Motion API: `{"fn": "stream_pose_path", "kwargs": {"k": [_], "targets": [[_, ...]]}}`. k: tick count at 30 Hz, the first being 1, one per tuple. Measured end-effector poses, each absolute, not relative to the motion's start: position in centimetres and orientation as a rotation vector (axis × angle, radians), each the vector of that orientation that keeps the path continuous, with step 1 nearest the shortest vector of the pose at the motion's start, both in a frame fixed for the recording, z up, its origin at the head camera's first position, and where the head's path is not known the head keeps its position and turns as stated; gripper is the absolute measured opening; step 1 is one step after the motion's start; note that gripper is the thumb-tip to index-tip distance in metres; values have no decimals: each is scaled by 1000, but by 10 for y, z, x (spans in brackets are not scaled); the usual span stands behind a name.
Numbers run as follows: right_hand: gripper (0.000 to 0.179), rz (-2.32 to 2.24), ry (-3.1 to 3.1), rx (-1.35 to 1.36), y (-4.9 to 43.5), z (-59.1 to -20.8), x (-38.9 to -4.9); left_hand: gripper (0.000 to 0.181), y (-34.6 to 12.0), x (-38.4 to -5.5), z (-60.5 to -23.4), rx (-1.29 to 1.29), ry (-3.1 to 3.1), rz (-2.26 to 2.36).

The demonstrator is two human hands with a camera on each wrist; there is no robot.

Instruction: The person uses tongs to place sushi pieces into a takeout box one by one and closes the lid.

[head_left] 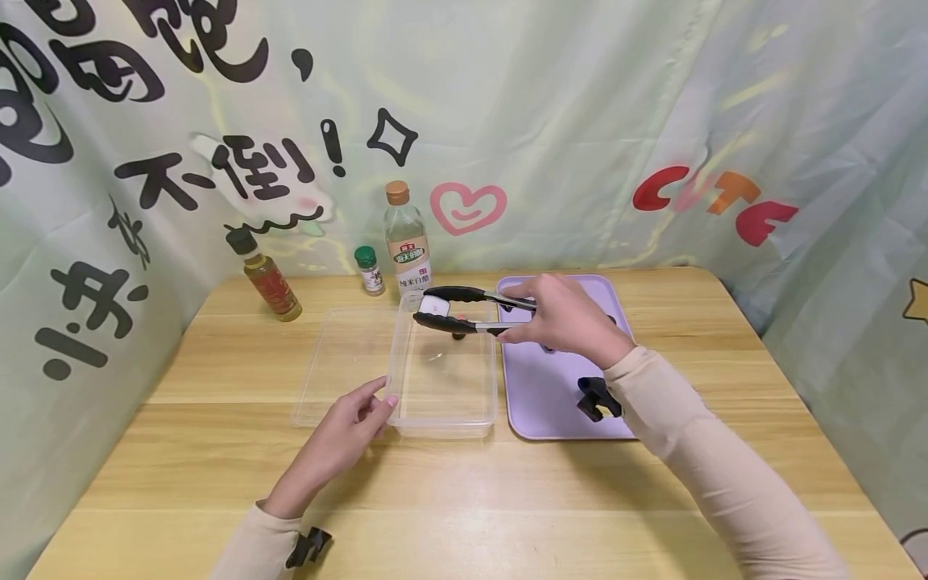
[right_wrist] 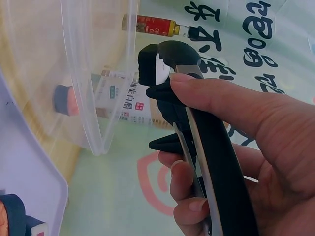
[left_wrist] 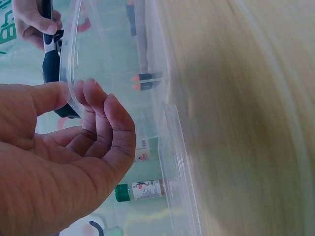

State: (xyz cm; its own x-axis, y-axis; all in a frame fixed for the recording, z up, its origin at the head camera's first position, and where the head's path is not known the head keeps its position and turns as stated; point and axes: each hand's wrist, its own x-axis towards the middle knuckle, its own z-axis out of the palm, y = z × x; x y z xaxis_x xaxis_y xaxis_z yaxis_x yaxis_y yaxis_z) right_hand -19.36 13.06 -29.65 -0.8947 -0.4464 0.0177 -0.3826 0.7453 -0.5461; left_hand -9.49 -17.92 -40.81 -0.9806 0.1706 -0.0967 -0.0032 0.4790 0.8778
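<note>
My right hand (head_left: 561, 318) grips black-and-silver tongs (head_left: 464, 295) over the far part of a clear plastic container (head_left: 444, 422). Between the tongs' black tips sits a small white block-like piece (head_left: 435, 306), partly covered by them. Inside the container lies a small piece (right_wrist: 64, 100) with a dark band and a pinkish-orange end, like a sushi roll. My left hand (head_left: 341, 435) pinches the container's near left rim, thumb (left_wrist: 49, 97) at the edge and fingers curled by the wall.
A purple tray (head_left: 551, 395) stands right of the container; several small dark pieces on it are partly hidden by my right arm. A clear lid (head_left: 341, 362) lies at left. Behind stand a vinegar bottle (head_left: 408, 250), a green-capped shaker (head_left: 370, 272) and a red-labelled bottle (head_left: 270, 282).
</note>
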Motion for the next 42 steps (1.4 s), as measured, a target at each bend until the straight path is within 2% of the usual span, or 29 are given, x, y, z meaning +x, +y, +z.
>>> {"fn": "stream_pose_path", "kwargs": {"k": [22,42], "targets": [[69,-897,2827,-631,137,-292,-190,55,-179,-95,-407,128,2536,1533],[69,-822,2959,-508,201,-308,-188,55,-179,-95,-409,142,2536,1538]]}}
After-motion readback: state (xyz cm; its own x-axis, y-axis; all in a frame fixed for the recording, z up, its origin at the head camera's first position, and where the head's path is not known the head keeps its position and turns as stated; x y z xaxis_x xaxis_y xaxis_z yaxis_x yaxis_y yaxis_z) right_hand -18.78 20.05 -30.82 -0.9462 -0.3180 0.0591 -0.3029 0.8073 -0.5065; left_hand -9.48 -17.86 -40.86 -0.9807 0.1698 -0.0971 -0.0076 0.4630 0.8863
